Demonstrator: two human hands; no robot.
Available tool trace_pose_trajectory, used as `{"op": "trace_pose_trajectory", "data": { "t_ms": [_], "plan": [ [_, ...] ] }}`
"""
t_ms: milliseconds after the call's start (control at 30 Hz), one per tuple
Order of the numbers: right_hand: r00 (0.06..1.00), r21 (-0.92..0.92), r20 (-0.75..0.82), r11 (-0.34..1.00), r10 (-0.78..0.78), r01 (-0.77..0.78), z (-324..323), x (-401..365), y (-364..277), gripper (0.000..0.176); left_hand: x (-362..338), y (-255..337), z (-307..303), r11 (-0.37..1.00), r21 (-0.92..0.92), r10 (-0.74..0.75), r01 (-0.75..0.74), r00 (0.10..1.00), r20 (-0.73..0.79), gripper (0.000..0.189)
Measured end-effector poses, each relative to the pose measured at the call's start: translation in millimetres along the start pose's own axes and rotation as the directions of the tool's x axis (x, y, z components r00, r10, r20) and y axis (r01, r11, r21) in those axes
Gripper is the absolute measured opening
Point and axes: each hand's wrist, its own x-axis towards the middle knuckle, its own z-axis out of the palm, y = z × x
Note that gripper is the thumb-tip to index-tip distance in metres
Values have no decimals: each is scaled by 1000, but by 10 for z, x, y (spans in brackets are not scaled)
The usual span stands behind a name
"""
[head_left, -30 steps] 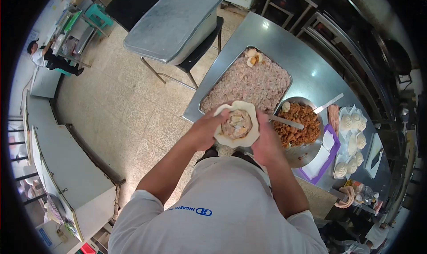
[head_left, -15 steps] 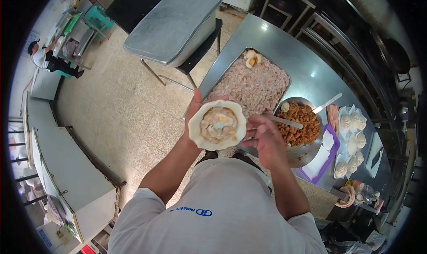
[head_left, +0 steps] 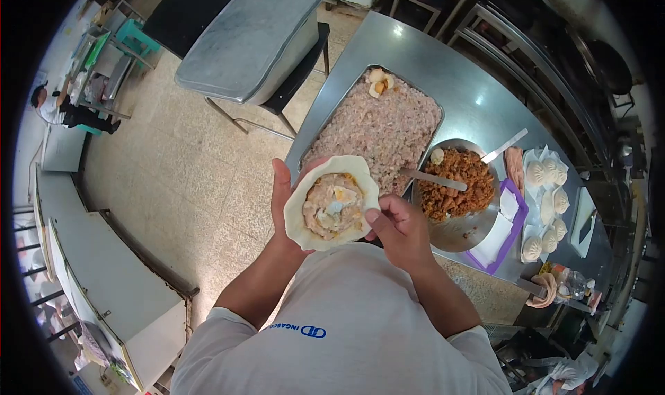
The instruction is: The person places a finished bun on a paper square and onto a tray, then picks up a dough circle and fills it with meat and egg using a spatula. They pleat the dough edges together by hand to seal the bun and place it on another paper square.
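A round dough wrapper (head_left: 296,215) with a wavy rim lies cupped in my left hand (head_left: 280,208), whose palm is under it and whose thumb stands up at its side. In its middle sits meat filling (head_left: 322,198) with pieces of egg. My right hand (head_left: 402,232) pinches the wrapper's right edge between thumb and fingers. Just beyond my hands is a metal tray (head_left: 442,111) of pale minced meat (head_left: 388,128), with egg pieces (head_left: 379,83) at its far corner. A bowl of brown cooked meat (head_left: 460,187) stands to the right, a flat spatula (head_left: 443,181) across it.
Pleated buns (head_left: 532,247) rest on paper at the right, near a purple-rimmed tray (head_left: 516,237). A covered grey tub (head_left: 249,38) sits on a chair at the back left. Far left, a person (head_left: 59,110) sits by a table. White counters (head_left: 104,256) line the left side.
My right hand has come in to pinch the wrapper's edge, where before its fingers were loose beside it. The wrapper has moved slightly left and nearer, and the view has shifted a little.
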Motion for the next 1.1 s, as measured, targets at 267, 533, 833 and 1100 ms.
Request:
{"op": "trace_pose_trajectory", "data": {
  "t_ms": [267,533,833,1100],
  "plan": [
    [950,-505,-31,826,-310,252,14,-80,-305,22,-50,24,53,1000,-7,-30,31,998,63,87],
    [931,-333,-90,891,-355,308,29,40,-222,22,-45,95,29,992,63,-112,110,993,30,87],
    [914,-529,-16,779,-405,336,-11,-12,-360,15,-63,48,11,993,20,-117,116,989,93,90],
    [897,-523,-10,767,-442,372,-60,64,-195,14,-47,43,25,984,16,-175,175,984,20,88]
  ]
}}
